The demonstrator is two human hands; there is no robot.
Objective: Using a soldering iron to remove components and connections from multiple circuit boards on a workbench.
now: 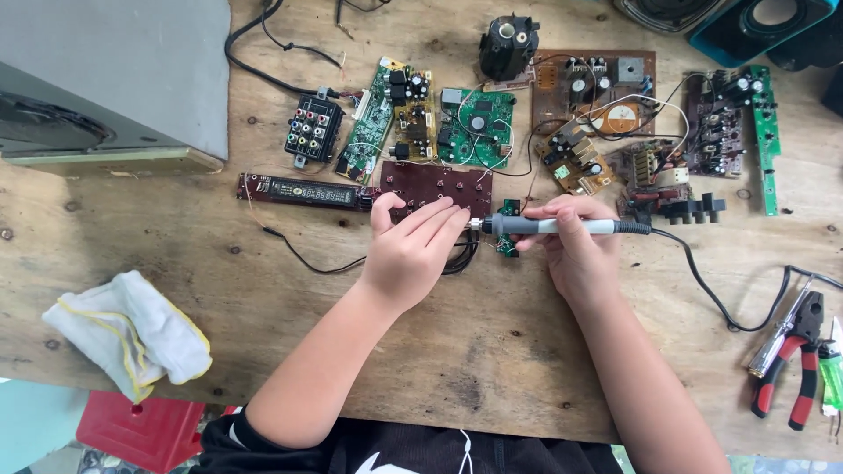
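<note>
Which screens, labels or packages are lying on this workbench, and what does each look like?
Display panel: a long, narrow dark strip with a blank glass screen, lying flat just left of the left hand.
Round label: an orange-and-white disc on the brown circuit board at the top, right of centre.
No packages or signs show.

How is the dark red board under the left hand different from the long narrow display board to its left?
The dark red board is wide, roughly rectangular, and dotted with small round buttons; the display board is a slim strip with a dark glass window. The left hand covers the red board's lower edge; the display board lies untouched. Both lie flat on the wooden table, end to end.
</note>
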